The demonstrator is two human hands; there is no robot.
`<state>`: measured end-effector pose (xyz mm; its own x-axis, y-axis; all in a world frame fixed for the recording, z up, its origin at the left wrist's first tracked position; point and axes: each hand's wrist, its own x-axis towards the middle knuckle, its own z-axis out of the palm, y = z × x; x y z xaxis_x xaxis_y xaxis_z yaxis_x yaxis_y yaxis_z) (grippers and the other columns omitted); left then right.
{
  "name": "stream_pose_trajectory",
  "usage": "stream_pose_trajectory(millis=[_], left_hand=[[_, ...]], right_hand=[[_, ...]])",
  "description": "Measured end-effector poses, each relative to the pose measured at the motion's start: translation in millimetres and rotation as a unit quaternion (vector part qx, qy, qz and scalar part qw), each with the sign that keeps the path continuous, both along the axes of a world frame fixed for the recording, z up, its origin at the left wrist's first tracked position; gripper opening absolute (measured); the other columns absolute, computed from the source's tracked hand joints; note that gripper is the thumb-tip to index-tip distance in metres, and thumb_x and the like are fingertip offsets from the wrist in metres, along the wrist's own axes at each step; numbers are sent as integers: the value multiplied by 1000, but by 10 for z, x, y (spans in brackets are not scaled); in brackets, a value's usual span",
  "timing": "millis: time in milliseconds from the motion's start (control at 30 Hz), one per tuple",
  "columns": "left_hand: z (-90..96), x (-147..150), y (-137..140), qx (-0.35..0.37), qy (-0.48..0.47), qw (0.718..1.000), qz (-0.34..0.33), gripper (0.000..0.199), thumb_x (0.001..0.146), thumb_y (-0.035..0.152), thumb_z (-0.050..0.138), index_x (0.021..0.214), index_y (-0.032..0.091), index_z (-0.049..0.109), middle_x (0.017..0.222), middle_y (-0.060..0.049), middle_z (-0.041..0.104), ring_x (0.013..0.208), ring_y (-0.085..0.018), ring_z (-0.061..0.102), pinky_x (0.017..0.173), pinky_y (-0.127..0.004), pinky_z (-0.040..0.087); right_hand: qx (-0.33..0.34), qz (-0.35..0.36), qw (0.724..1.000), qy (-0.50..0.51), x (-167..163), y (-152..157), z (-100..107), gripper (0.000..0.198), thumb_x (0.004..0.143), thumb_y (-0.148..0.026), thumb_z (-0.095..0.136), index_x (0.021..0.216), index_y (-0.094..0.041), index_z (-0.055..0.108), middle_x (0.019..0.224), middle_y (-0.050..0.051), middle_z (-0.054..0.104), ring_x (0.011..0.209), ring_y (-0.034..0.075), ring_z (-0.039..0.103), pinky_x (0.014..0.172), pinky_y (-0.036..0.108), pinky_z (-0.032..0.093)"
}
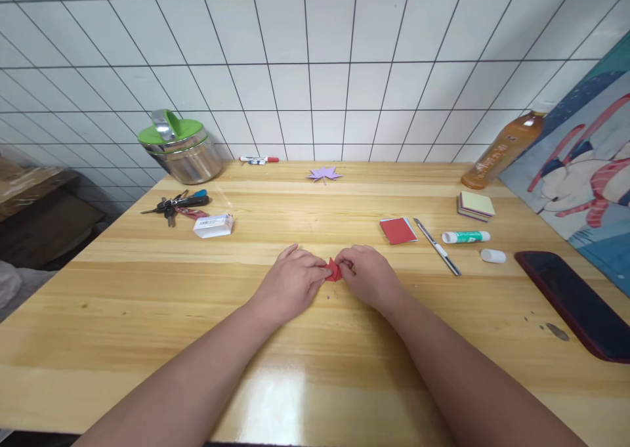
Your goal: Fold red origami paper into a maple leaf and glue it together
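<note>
A small folded piece of red paper [334, 272] lies on the wooden table [315, 342] between my two hands. My left hand [294, 279] rests on the table with its fingertips pressed on the paper's left side. At the paper's right edge, my right hand [370, 273] has its thumb and forefinger closed in a pinch. Parts of the paper are hidden under the fingers. Just right of my right hand is a short stack of square paper [398, 231] with a red sheet on top. A purple folded paper leaf [324, 174] sits near the wall.
A craft knife [437, 246], a glue stick [465, 237], its white cap [493, 256], a sticky-note pad [476, 206], a phone [575, 302] and a tea bottle [506, 146] stand right. Left are keys [177, 202], a white box [213, 226], a green-lidded pot [182, 148] and a marker [258, 159].
</note>
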<state>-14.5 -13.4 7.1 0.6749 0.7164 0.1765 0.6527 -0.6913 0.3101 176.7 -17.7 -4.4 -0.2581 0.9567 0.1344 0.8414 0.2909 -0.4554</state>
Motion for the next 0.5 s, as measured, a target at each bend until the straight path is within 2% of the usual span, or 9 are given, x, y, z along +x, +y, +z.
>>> stream_pose_trajectory(millis=[233,333,500], left_hand=[[17,10,-7,4,18,1000,2,29,86,19,48,101,32,69,105,-1,68,96,-22,57,98,-48,30],[24,10,-15,7,17,1000,1,27,86,19,49,99,31,69,104,-1,68,96,-21,57,98,-48,31],[16,18,-24,23,-2,1000,-5,26,87,17,48,98,30,68,100,0,68,95,-19,59,95,-43,36]], right_hand=[[16,-3,1000,1,-7,-32,22,21,81,-14,51,92,-23,66,86,3,64,82,17,54,73,27,38],[46,22,999,7,-3,-38,40,23,83,-17,52,97,-26,69,88,3,63,84,17,54,74,27,39],[47,58,997,-20,13,-32,26,23,88,-24,51,96,-30,72,84,2,65,81,17,54,73,27,40]])
